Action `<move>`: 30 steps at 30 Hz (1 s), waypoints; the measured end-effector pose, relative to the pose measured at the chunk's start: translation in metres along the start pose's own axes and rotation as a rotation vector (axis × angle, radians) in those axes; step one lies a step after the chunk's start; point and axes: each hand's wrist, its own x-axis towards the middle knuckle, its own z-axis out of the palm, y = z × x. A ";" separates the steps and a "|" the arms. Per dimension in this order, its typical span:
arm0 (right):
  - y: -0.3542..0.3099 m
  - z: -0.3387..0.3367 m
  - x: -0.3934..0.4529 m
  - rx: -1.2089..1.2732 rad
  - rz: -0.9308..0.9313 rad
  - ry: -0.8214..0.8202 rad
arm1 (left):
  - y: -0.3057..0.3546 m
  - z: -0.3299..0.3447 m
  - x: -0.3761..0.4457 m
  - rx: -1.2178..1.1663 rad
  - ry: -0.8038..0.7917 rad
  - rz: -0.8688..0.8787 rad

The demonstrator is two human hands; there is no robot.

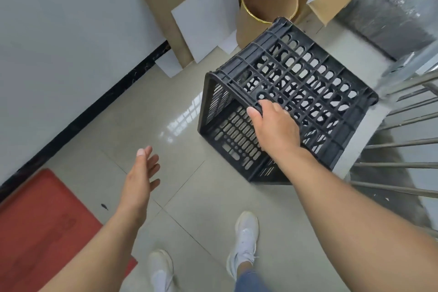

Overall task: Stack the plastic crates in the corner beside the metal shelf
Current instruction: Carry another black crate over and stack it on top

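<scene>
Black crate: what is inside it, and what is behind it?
The black crate, gripped by the right hand, looks empty; floor shows through its slots. Behind it stand a cardboard drum and leaning boards. The drum's base is hidden.

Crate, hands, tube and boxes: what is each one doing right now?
Crate: tipped on its side, open mouth facing left, held at its rim.
Right hand: closed on the crate's rim.
Left hand: open, empty, in the air.
Tube: upright, open on top, empty as far as shows.
Box: flaps open, white sheets sticking out.
Boards: leaning on the wall.
Shelf: bare rails in view.
</scene>
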 end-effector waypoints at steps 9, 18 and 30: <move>-0.119 0.040 -0.057 0.064 -0.060 0.032 | -0.034 -0.110 0.000 0.076 0.002 -0.050; -0.162 0.062 -0.046 -0.022 -0.116 0.046 | -0.073 -0.158 0.025 0.069 0.086 -0.129; -0.056 0.116 0.028 0.334 0.206 0.054 | -0.148 -0.171 0.117 0.185 0.223 -0.270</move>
